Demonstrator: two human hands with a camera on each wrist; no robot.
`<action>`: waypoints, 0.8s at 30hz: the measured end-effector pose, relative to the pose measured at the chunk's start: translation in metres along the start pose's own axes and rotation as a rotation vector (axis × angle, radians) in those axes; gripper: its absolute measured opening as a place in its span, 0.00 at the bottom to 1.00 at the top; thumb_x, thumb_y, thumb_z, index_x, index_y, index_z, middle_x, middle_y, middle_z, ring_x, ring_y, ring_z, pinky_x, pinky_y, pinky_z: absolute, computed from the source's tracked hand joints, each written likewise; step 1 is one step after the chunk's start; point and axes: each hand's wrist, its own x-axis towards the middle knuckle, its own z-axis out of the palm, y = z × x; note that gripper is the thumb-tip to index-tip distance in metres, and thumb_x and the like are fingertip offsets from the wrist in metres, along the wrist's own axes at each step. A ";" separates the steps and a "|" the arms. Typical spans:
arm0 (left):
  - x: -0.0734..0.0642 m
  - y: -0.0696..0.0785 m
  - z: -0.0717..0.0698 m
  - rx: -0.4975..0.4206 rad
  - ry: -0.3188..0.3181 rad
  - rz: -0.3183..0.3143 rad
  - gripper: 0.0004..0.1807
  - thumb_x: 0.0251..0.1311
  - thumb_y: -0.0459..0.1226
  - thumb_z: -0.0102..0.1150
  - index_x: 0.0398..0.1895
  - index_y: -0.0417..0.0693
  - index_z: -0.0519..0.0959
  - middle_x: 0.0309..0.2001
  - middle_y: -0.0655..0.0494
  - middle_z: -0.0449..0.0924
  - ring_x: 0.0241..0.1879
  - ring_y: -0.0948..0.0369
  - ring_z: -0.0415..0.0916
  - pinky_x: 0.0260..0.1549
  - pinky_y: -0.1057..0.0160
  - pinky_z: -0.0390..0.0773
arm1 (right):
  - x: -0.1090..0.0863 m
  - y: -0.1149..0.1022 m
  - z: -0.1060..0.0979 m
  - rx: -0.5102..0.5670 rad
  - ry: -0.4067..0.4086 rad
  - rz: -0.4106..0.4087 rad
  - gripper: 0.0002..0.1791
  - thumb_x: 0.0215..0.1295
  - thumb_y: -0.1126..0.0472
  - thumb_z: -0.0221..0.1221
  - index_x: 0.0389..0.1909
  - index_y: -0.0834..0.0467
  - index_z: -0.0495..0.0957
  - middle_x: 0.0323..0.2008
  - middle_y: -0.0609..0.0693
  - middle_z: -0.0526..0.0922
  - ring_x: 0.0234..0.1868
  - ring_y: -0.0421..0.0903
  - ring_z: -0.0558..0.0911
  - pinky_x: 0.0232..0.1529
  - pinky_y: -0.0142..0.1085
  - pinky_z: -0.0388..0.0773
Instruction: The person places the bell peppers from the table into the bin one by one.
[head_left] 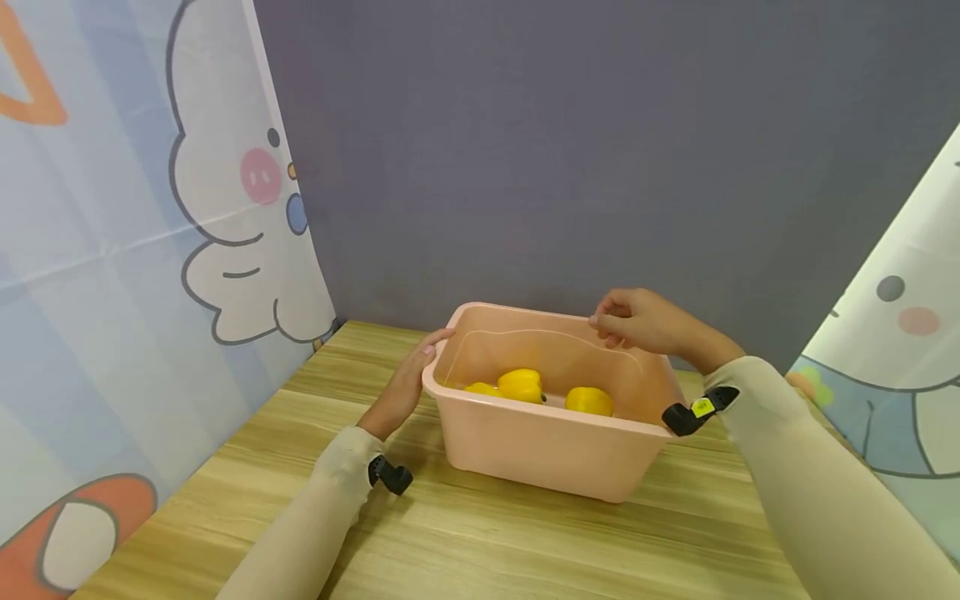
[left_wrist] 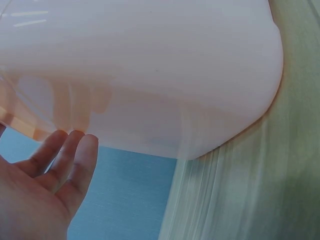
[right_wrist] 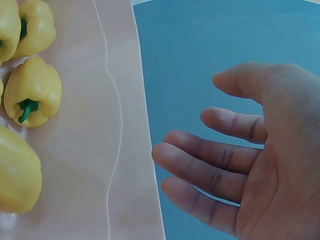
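Observation:
A pink plastic tub [head_left: 540, 437] stands on the wooden table. Inside it lie several yellow bell peppers [head_left: 588, 401], some showing green stems in the right wrist view, such as one pepper [right_wrist: 34, 92]. My left hand [head_left: 408, 379] is at the tub's left end, near the rim. In the left wrist view its fingertips [left_wrist: 86, 145] touch or nearly touch the outer wall, the fingers only slightly bent. Over the tub's far right rim hovers my right hand [head_left: 641, 321]. Its fingers are loosely bent and spread in the right wrist view, holding nothing.
A plain grey wall [head_left: 585, 150] rises behind the table. Cartoon-printed curtains hang at the left [head_left: 120, 250] and right [head_left: 900, 350]. Bare wood of the table [head_left: 450, 533] shows in front of the tub.

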 end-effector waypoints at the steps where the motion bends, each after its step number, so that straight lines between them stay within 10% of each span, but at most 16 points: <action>1: 0.000 0.000 0.000 -0.001 -0.001 0.000 0.31 0.79 0.54 0.32 0.76 0.49 0.61 0.75 0.52 0.58 0.71 0.51 0.58 0.65 0.42 0.60 | -0.002 0.001 0.000 0.002 0.006 -0.002 0.16 0.75 0.54 0.56 0.47 0.64 0.76 0.41 0.58 0.84 0.38 0.49 0.84 0.42 0.43 0.82; 24: -0.002 -0.004 -0.003 0.007 0.054 0.056 0.29 0.80 0.52 0.34 0.75 0.48 0.63 0.71 0.47 0.65 0.66 0.48 0.66 0.59 0.60 0.70 | -0.058 0.035 -0.018 0.077 0.157 0.007 0.18 0.76 0.52 0.55 0.49 0.65 0.76 0.41 0.57 0.85 0.37 0.49 0.84 0.40 0.36 0.82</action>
